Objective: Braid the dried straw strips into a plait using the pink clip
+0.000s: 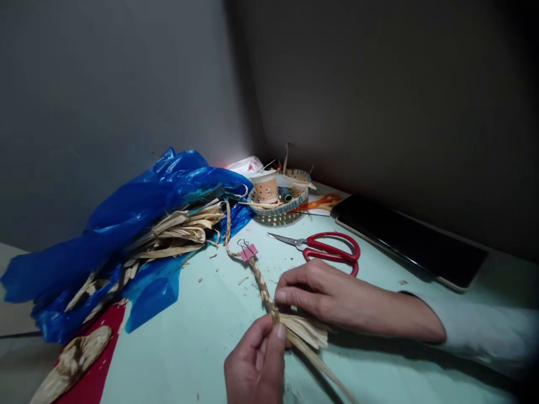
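A thin braid of dry, pale husk strips (261,283) runs down the table from a pink binder clip (248,252). My left hand (257,359) pinches its lower end between thumb and finger. Loose husk strips (309,331) fan out to the right of that pinch, and one long strip (326,370) trails toward the front. Beside the braid, my right hand (314,292) has its fingers curled together, the tips turned down and hidden. Just behind it lie red-handled scissors (332,247), with their blades toward the left.
A blue plastic bag (126,207) holding dry husks (185,227) spreads over the left. At the back are a woven basket (280,212) with a paper cup (265,188), orange scissors (322,202) and a dark tablet (404,235). A loose husk (76,362) lies on red material (95,373).
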